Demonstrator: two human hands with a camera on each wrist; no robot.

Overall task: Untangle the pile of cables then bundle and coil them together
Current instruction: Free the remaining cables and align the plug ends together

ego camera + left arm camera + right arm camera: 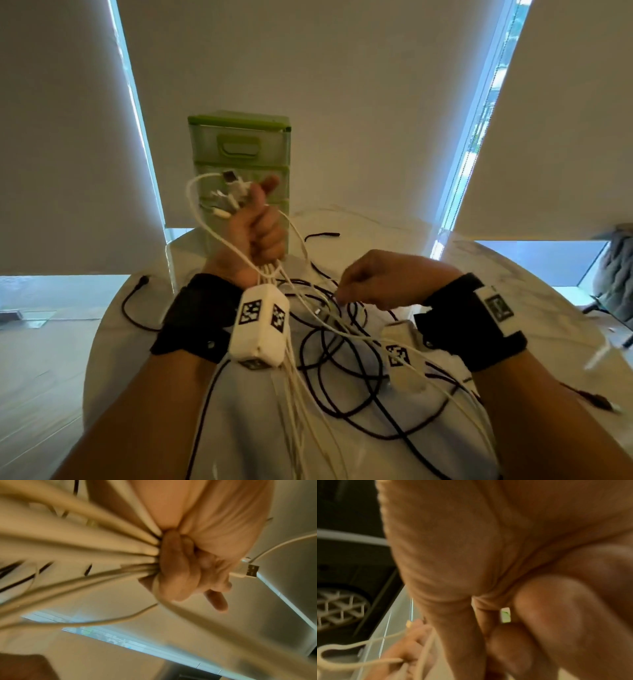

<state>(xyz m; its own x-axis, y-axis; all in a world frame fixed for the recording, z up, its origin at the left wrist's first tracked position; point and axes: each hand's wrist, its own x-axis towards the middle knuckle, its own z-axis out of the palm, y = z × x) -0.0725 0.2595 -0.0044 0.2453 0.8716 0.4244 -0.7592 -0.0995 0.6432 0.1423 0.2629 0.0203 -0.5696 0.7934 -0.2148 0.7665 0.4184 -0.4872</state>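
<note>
My left hand [260, 229] is raised above the table and grips a bundle of white cables [294, 383]. Their plug ends [231, 192] stick out above the fist, and the strands hang down past my wrist. The left wrist view shows that fist [180, 566] wrapped round the strands, with a USB plug [252, 570] poking out. My right hand [376, 284] hovers low over the tangle of black cables [346, 346]. Its fingers are curled, and the fingertips pinch a thin white cable. Most of the pinch is hidden. In the right wrist view the palm [471, 547] fills the frame.
The cables lie on a round white marble table [534, 284]. A green plastic drawer unit [239, 144] stands at its far edge, behind my left hand. A black cable [126, 308] trails off to the left and a short one [322, 235] lies beyond. Blinds cover the windows.
</note>
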